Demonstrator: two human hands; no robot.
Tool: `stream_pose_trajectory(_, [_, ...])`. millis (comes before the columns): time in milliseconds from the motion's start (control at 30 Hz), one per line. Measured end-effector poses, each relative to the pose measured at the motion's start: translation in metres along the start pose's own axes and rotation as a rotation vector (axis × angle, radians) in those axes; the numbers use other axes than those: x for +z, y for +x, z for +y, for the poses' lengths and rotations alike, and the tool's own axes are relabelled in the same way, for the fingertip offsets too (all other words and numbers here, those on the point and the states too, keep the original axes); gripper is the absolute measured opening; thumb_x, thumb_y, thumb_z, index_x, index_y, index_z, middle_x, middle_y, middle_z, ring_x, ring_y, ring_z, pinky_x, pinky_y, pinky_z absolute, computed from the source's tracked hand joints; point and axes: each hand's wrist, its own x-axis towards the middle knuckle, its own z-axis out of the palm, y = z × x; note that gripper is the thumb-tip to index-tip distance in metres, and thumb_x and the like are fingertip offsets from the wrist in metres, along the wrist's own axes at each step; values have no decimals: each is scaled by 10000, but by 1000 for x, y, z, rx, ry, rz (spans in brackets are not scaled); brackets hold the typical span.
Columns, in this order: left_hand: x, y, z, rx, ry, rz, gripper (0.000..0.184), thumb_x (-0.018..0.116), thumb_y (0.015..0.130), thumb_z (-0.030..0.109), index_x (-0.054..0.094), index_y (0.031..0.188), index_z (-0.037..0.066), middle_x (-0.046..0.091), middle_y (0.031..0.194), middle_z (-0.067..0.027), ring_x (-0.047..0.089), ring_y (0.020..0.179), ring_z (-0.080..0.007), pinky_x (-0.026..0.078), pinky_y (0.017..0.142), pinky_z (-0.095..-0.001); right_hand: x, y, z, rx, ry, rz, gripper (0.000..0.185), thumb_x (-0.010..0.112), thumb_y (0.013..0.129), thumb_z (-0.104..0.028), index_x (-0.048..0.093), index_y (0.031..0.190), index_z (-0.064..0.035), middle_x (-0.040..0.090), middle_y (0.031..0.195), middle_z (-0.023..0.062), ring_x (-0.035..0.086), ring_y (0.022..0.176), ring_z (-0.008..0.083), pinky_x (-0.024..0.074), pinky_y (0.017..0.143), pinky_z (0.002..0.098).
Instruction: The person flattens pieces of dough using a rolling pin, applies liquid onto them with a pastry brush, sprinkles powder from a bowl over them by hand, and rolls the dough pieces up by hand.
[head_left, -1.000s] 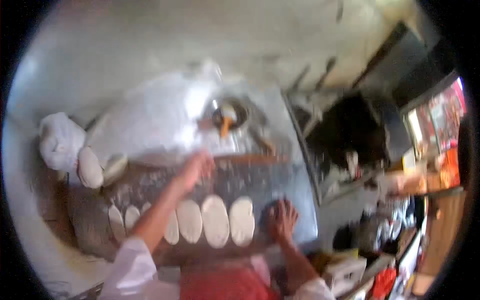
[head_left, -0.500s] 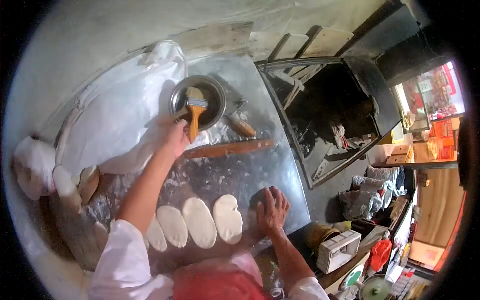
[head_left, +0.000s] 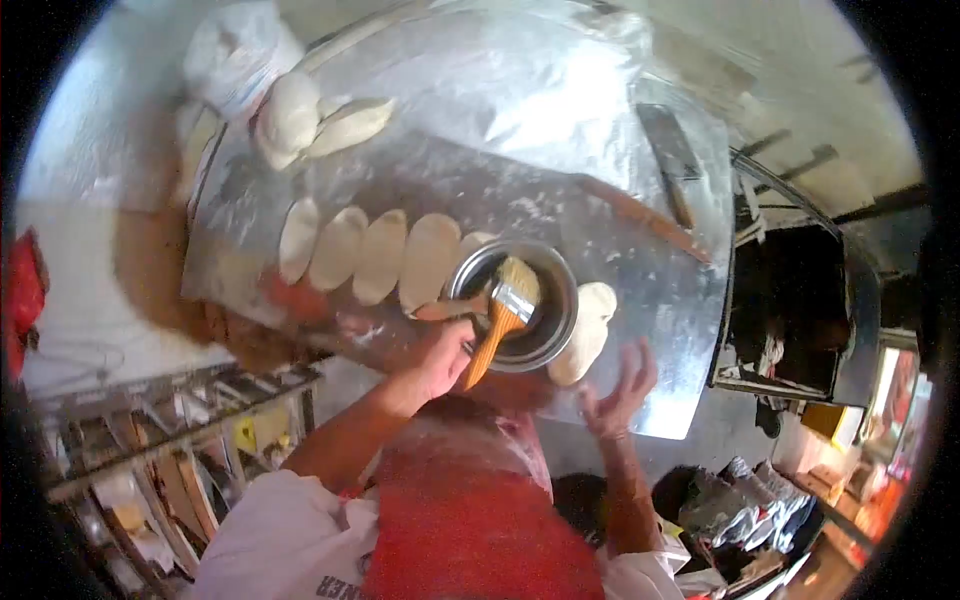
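Observation:
My left hand [head_left: 442, 362] grips the near left edge of a metal bowl [head_left: 568, 325], which is over the row of dough. A wide brush [head_left: 497, 325] with an orange wooden handle leans in the bowl, and a second handle [head_left: 450, 309] sticks out at its left. My right hand [head_left: 622, 388], fingers apart and holding nothing, is just right of an oval dough piece [head_left: 583, 340]. Left of the bowl several flat ovals of dough [head_left: 380, 257] lie side by side; the bowl partly hides the rightmost of these.
Plastic sheeting [head_left: 500, 80] covers the back of the metal table [head_left: 240, 230]. Thicker dough [head_left: 350, 127] lies at the back left beside a white bag [head_left: 240, 60]. A rolling pin [head_left: 645, 218] and a scraper [head_left: 668, 140] lie at the right. A rack [head_left: 180, 440] stands lower left.
My left hand has taken hold of the bowl and brought it from the back of the table to over the dough row. My right hand has lifted off the tabletop. The view has turned left.

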Motion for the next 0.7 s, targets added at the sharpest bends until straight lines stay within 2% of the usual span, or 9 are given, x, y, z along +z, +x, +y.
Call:
stream_pose_trajectory(67, [-81, 2, -53, -59, -107, -217, 226, 519, 883, 40, 618, 1084, 71, 632, 938, -58, 655, 782, -152, 552, 598, -317, -1, 4, -69, -197, 0, -278, 776, 647, 912, -634, 508, 1509, -158, 492, 1465, 201, 453, 1336, 387, 343, 1107, 579])
stream_pose_trajectory(100, [-45, -38, -35, -128, -151, -32, 275, 478, 927, 74, 599, 1174, 51, 641, 1113, -110, 670, 1017, -208, 590, 827, -382, 1, 6, -103, -291, -37, -354, 753, 634, 913, -638, 530, 1495, -172, 512, 1449, 181, 476, 1321, 355, 343, 1109, 571])
stream_pose_trajectory(133, [-36, -76, -28, 261, 159, -295, 320, 465, 963, 113, 574, 1252, 31, 623, 1208, -134, 656, 1088, -221, 572, 918, -406, 7, 7, -130, -384, -76, -427, 730, 621, 915, -643, 551, 1481, -186, 532, 1432, 160, 499, 1305, 324, 342, 1111, 563])
stream_pose_trajectory(233, [-107, -62, -73, -83, -162, -130, 367, 454, 995, 142, 541, 1313, -17, 639, 1181, -149, 674, 1023, -218, 589, 823, -370, 32, -6, -164, -468, -55, -494, 714, 745, 808, -589, 633, 1357, -146, 573, 1371, 97, 548, 1239, 281, 388, 1053, 550])
stream_pose_trajectory(400, [-107, -103, -51, -42, -90, 63, 373, 462, 961, 98, 513, 1314, -13, 626, 1113, -148, 674, 969, -222, 595, 755, -351, 60, -19, -189, -677, 72, -439, 562, 782, 790, -375, 639, 1242, -72, 617, 1249, 129, 614, 1087, 272, 448, 980, 489])
stream_pose_trajectory(467, [-109, -112, -40, 58, -84, 154, 270, 538, 1038, 267, 613, 1199, 62, 668, 1069, -86, 671, 890, -190, 596, 730, -354, 72, -21, -197, -717, 98, -449, 549, 777, 787, -353, 637, 1230, -61, 620, 1232, 135, 619, 1067, 279, 465, 954, 493])
stream_pose_trajectory(600, [-171, -93, -40, 223, -208, -98, 368, 578, 1038, 296, 595, 1302, 40, 661, 1202, -117, 676, 1029, -230, 602, 831, -354, 77, -12, -227, -592, 300, -500, 541, 705, 770, -182, 639, 1292, -58, 622, 1282, 170, 632, 1071, 327, 532, 908, 464])
stream_pose_trajectory(633, [-169, -106, -19, 129, -231, 33, 521, 632, 931, 67, 472, 1427, 74, 597, 1314, -98, 633, 1144, -240, 544, 1001, -412, 79, -3, -237, -502, 367, -430, 467, 764, 760, -100, 661, 1211, -40, 635, 1230, 167, 640, 1032, 332, 568, 826, 445])
stream_pose_trajectory(700, [-179, -104, 1, 179, -258, 70, 528, 654, 942, 86, 470, 1437, 72, 604, 1315, -92, 628, 1152, -245, 527, 1022, -419, 84, 12, -251, -364, 434, -410, 401, 768, 778, -55, 667, 1165, -25, 645, 1182, 171, 643, 1005, 345, 570, 823, 452])
